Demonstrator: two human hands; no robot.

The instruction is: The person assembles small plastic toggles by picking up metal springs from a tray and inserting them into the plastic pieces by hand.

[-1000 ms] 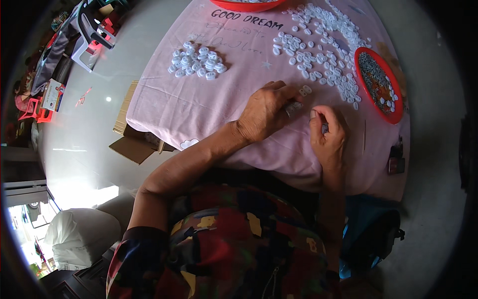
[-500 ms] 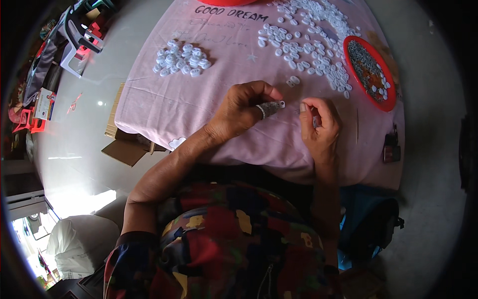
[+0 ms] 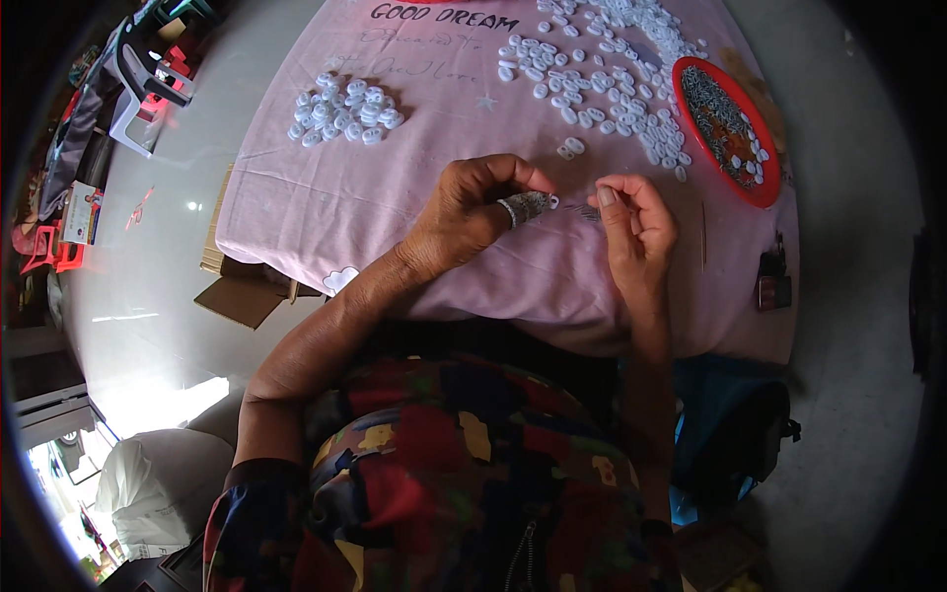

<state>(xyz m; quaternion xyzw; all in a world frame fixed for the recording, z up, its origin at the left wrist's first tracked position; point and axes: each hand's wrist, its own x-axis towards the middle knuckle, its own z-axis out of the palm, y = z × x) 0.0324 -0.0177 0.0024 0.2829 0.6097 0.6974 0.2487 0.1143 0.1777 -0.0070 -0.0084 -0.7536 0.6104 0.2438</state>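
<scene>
The left hand pinched a small white piece against the thin metal part in the right hand, a small finished-looking pile at ten o'clock, far more loose pieces at one o'clock beside the red tray.

Left hand pinches a small white piece near right hand over pink cloth.

Pink cloth with white pieces, red tray
</scene>
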